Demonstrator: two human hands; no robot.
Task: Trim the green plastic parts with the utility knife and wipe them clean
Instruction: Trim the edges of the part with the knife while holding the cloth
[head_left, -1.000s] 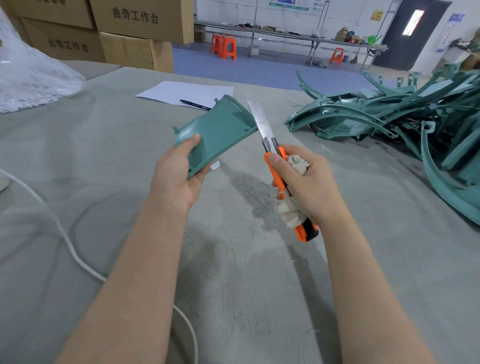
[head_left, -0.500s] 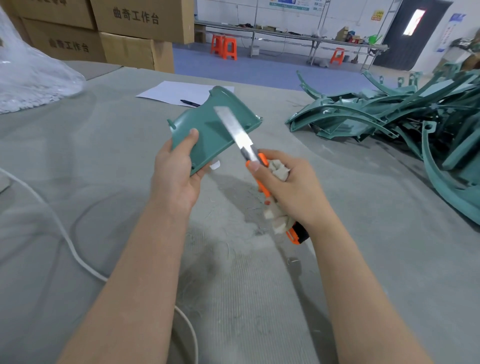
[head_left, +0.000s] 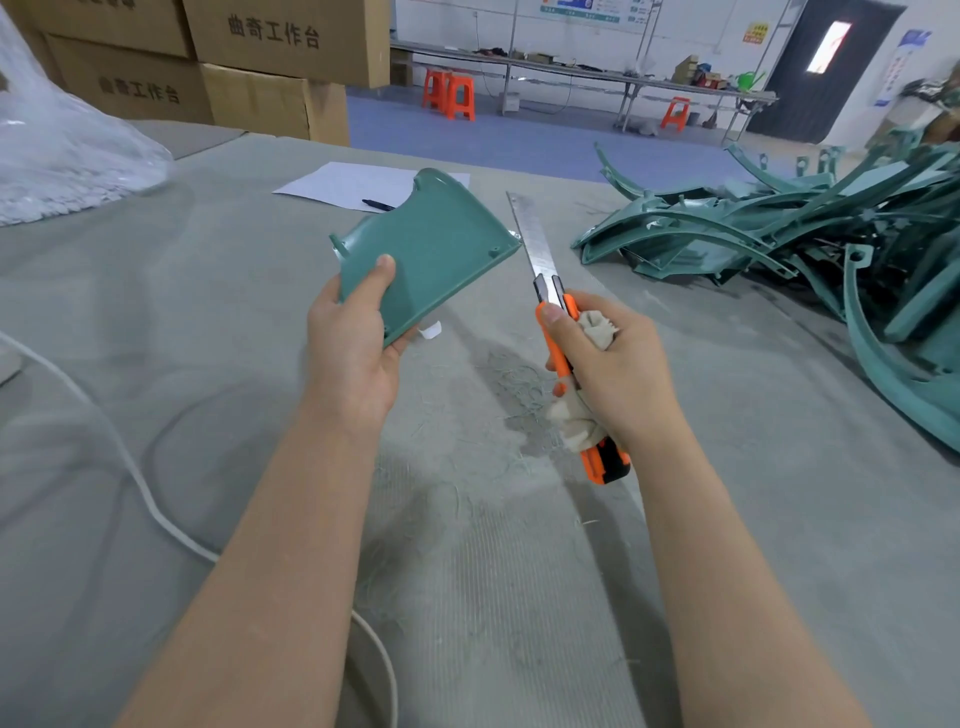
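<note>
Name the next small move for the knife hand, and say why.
Probably bring the extended blade of the orange utility knife against the right edge of the green plastic part and shave it: the right hand holds the blade beside that edge, where a pale burr shows, while the left hand grips the part.

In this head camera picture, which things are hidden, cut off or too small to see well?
- Head view: far side of the green part, and the fingers of the left hand behind it, hidden by the part itself.
- Head view: middle of the utility knife handle, covered by the right hand and cloth.
- Head view: pile of green parts, cut off by the right edge.
- Head view: wall signs, too small to read.
</note>
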